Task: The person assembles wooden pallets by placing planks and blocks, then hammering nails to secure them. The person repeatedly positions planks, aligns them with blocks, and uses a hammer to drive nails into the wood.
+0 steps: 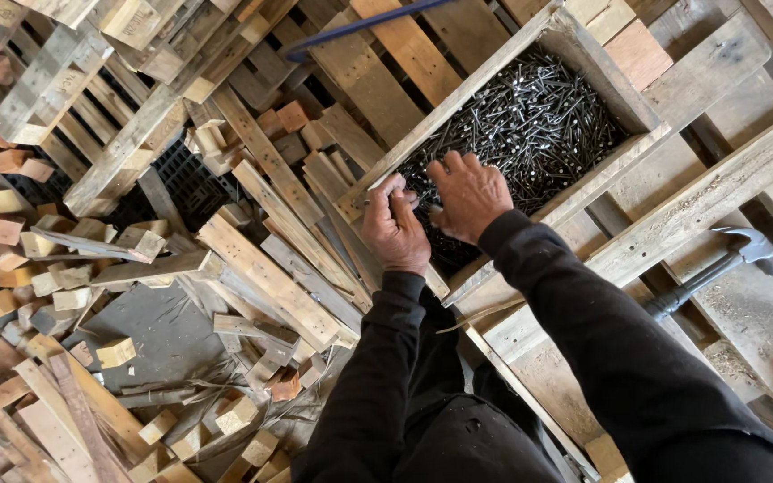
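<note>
A: We look down on our two hands at the near edge of a shallow wooden box [583, 46] that is full of dark steel nails [530, 125]. The box lies tilted across the view, on pallet boards [726, 192].

B: What do our hands hold?

A: Our left hand [394, 230] is curled, thumb and fingers pinched together over the box rim. A few thin nails seem to poke out of that pinch, but they blur into the heap behind, so we cannot tell how many there are. Our right hand [470, 193] rests palm down on the nails with its fingers bent and slightly spread. Its fingertips are buried in the heap, so we cannot tell whether it grips anything.

B: What else is near us?

A: A claw hammer [717, 264] with a dark handle lies on the boards to the right, well apart from both hands. Its handle end is hidden behind our right sleeve [610, 349]. To the left lies a jumble of wood offcuts [64, 268] and broken slats [270, 277]. A blue bar [360, 25] crosses the top, and both of its ends are cut off or hidden. Our black sleeves cover the lower middle of the view.
</note>
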`<action>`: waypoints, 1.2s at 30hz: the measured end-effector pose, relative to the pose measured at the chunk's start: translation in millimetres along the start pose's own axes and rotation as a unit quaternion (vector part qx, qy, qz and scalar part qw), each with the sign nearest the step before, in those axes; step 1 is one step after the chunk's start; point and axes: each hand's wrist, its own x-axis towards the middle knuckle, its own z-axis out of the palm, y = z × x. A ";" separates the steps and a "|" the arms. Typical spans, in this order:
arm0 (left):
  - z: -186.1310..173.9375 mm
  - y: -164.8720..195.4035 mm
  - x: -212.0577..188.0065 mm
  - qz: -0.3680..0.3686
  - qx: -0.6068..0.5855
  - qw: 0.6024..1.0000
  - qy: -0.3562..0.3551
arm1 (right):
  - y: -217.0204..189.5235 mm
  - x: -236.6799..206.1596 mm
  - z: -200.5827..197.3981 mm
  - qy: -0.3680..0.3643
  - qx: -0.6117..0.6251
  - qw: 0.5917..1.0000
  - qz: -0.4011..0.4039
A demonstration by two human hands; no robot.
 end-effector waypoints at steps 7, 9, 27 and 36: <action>-0.6 -2.0 6.9 -0.055 -0.021 0.998 -0.016 | 17.0 -0.4 37.7 0.096 -0.043 0.992 -0.066; -3.7 0.5 11.4 -0.099 -0.056 0.993 -0.024 | 29.6 -11.4 42.9 0.108 -0.007 0.990 -0.095; 62.5 -6.3 21.7 -0.494 -0.388 0.737 -0.249 | 62.9 -57.8 -9.8 0.080 0.618 0.770 0.136; 50.3 6.0 30.3 -0.575 -0.449 0.678 -0.091 | 70.6 -79.5 9.5 0.221 0.790 0.561 0.117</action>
